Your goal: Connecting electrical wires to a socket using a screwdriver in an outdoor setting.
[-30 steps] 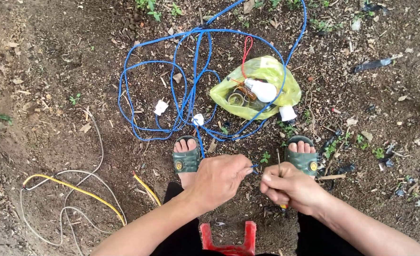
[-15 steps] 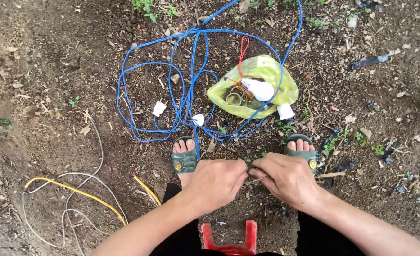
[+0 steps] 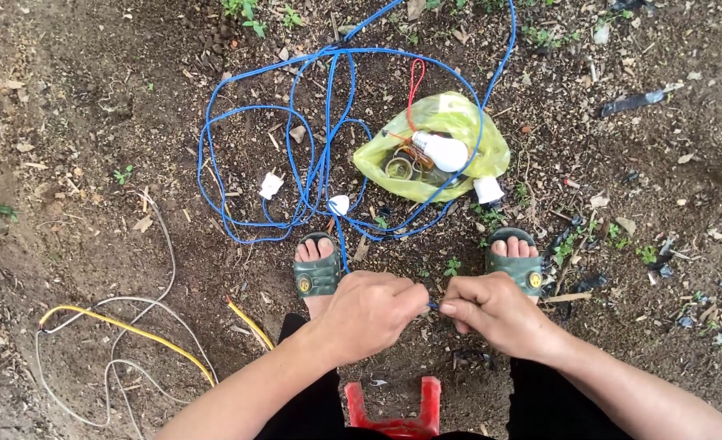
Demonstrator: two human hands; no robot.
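My left hand (image 3: 370, 314) and my right hand (image 3: 491, 312) meet at their fingertips above the dirt, both pinching the end of a blue wire (image 3: 328, 138). That wire runs up from my left hand, past my left sandalled foot (image 3: 316, 273), into a loose tangle of loops on the ground. Two white plugs (image 3: 271, 184) lie among the loops. Beyond my right foot (image 3: 515, 259) lies a yellow-green plastic bag (image 3: 434, 147) holding a white light bulb (image 3: 441, 151) and small parts. What sits between my fingertips is too small to make out.
A yellow cable (image 3: 125, 330) and a grey cable (image 3: 161, 269) curl over the soil at the left. A red plastic stool (image 3: 393, 407) shows between my knees. A white socket piece (image 3: 488, 189) lies by the bag. Leaves, weeds and scraps of dark plastic litter the right side.
My right hand has moved left to meet my left hand at the wire's end. The view has shifted slightly; the wire loops and bag lie as before.
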